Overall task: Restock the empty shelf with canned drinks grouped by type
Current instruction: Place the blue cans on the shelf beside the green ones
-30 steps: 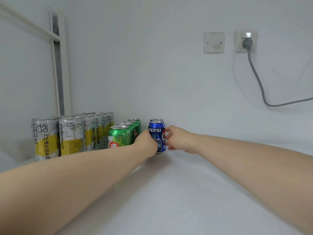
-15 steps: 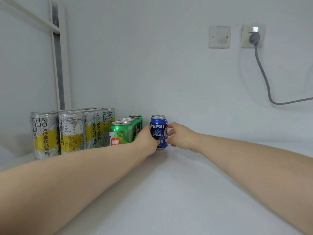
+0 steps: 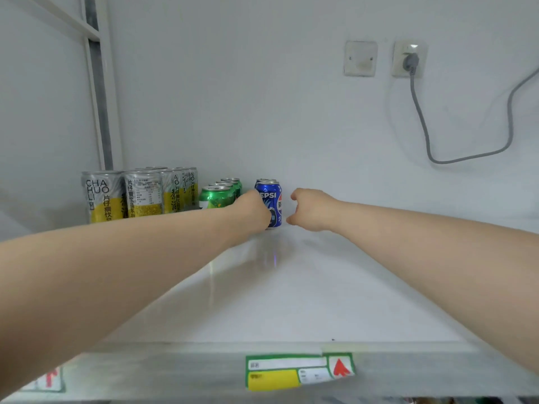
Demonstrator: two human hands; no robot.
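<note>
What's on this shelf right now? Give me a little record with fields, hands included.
shelf: white, cans grouped at back left
silver-yellow cans: far left
green cans: a row beside them
Pepsi cans: two, right of the green, one behind the other
left hand: against the front Pepsi; grip hidden
right hand: right of it, apart, holding nothing

The white shelf (image 3: 291,301) carries upright silver-yellow cans (image 3: 102,196), green cans (image 3: 215,196) and blue Pepsi cans (image 3: 274,204).
</note>
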